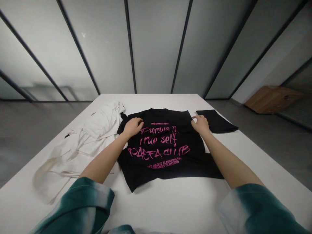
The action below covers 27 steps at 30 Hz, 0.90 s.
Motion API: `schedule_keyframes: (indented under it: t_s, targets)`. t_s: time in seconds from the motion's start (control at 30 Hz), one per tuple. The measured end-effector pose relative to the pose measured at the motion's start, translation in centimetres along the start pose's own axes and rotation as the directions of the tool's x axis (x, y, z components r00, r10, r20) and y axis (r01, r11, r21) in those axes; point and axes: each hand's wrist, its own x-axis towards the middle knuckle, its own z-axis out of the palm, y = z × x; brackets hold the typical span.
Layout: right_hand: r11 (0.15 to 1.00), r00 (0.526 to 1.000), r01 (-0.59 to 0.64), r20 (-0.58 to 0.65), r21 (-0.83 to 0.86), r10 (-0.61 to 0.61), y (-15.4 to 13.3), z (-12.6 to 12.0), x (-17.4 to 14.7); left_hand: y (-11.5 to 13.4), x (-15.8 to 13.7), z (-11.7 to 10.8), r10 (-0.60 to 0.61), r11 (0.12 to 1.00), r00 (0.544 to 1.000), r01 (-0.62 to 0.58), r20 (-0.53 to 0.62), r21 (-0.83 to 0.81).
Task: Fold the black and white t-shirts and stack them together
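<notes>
A black T-shirt [158, 148] with pink lettering lies spread on the white table, its collar on the far side and its lower edge uneven and creased. On its left shoulder area is my left hand [133, 126], fingers bent and closed on the fabric. My right hand [201, 124] is at the shirt's upper right edge, with thumb and index finger pinching the cloth there. Part of the left sleeve sticks out beyond my left hand. My right forearm passes over the shirt's lower right corner and hides some of it.
A loose heap of white clothing [90, 139] covers the table's left side, touching the shirt. Right of my right hand lies a folded black garment [215, 121]. The white table [170, 204] ends before frosted glass panels [156, 45]. A wooden object [273, 99] stands at far right.
</notes>
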Motion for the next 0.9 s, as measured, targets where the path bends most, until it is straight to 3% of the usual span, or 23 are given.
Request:
schedule_keyframes:
  t_s: [0.07,0.13,0.2,0.27,0.33,0.4,0.47,0.53,0.6,0.63,0.67,0.8,0.9]
  targets:
    - [0.985,0.992,0.126,-0.036,0.114,-0.123,-1.0,-0.3,-0.8,-2.5,0.3,-1.7,-0.182,0.98,0.966,0.194,-0.183,0.051]
    - [0.943,0.969,0.247,-0.051,0.225,-0.242,-2.3,-0.3,-2.1,-5.1,0.7,-3.0,-0.355,0.919,0.914,0.38,-0.197,0.107]
    - [0.892,0.939,0.337,-0.034,0.301,-0.343,-3.5,0.2,-3.5,-7.0,0.7,-3.5,-0.503,0.849,0.864,0.498,-0.02,0.176]
    - [0.854,0.904,0.395,0.024,0.338,-0.427,-4.3,0.7,-4.7,-7.7,0.4,-3.3,-0.539,0.835,0.828,0.501,0.156,0.227]
    - [0.843,0.876,0.411,0.105,0.347,-0.471,-4.6,1.1,-5.2,-6.9,-0.3,-2.5,-0.464,0.873,0.87,0.416,0.17,0.253]
    - [0.858,0.871,0.392,0.165,0.333,-0.462,-4.4,1.3,-5.3,-5.1,-1.1,-1.4,-0.327,0.912,0.944,0.3,0.052,0.279]
    - [0.875,0.881,0.365,0.186,0.318,-0.436,-4.0,1.3,-5.2,-2.9,-1.9,-0.2,-0.163,0.945,0.986,0.164,-0.026,0.282]
    - [0.881,0.885,0.354,0.191,0.315,-0.424,-3.7,1.1,-5.0,-1.1,-2.4,0.8,0.026,0.976,0.999,-0.036,0.047,0.213]
    - [0.879,0.884,0.355,0.192,0.319,-0.426,-3.6,1.0,-5.0,-0.2,-2.6,1.5,0.195,0.975,0.966,-0.21,0.168,0.076]
    - [0.877,0.882,0.356,0.194,0.322,-0.429,-3.6,0.9,-5.1,0.0,-2.7,1.7,0.235,0.97,0.953,-0.242,0.193,0.01]
    - [0.876,0.881,0.356,0.197,0.324,-0.431,-3.6,0.9,-5.1,-0.1,-2.6,1.8,0.23,0.973,0.957,-0.227,0.178,-0.037]
    - [0.882,0.88,0.348,0.214,0.318,-0.424,-3.7,1.0,-5.1,-1.2,-2.6,1.9,0.024,0.997,0.999,-0.026,-0.029,-0.079]
    - [0.88,0.88,0.35,0.21,0.32,-0.426,-3.6,1.2,-5.0,-1.7,-2.9,2.0,0.063,0.995,0.997,-0.061,0.036,-0.075]
